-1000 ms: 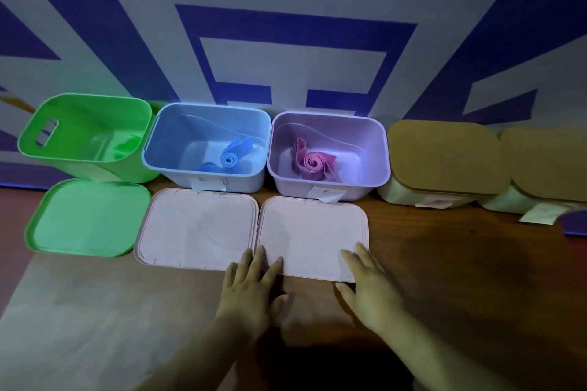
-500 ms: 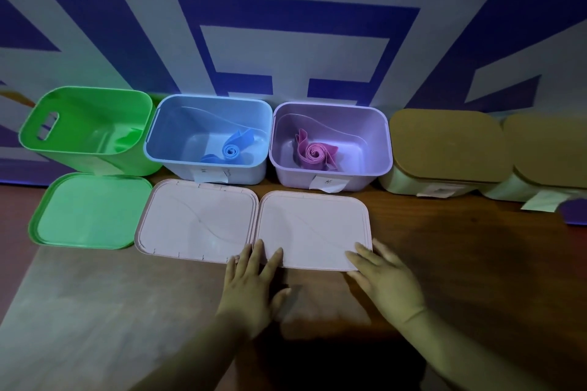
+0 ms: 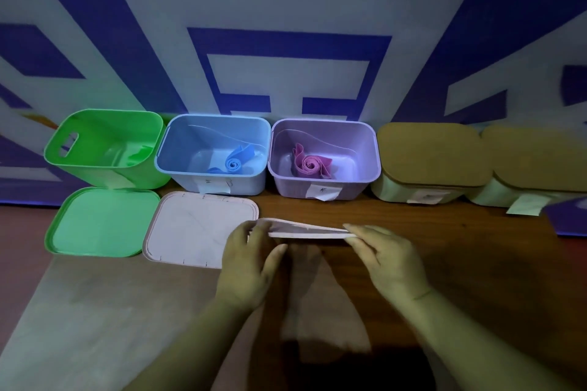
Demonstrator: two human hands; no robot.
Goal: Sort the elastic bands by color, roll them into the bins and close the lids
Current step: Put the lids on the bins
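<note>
Both hands are on the pale pink lid now — left hand pinching its near-left corner, right hand clamped on the right end, fingers curled over the edge and thumbs underneath as best I can tell. The lid is off the table, seen almost edge-on, hanging between the two sets of fingertips.

Just beyond those fingers sits the purple bin, open, with a rolled pink band inside. That looks like the lid's home. To seat it well, I'd keep it level, line the far edge up with the bin's back rim first, then press the corners down evenly so nothing springs back up.

Left of the left fingers, a second pale lid lies flat, and past it the green lid. Behind them stand the blue bin with a rolled blue band, and the green bin — also open. Far right of the right hand, two bins with tan lids are already shut.

Wooden tabletop, dim light, a blue-and-white patterned wall behind the row.
</note>
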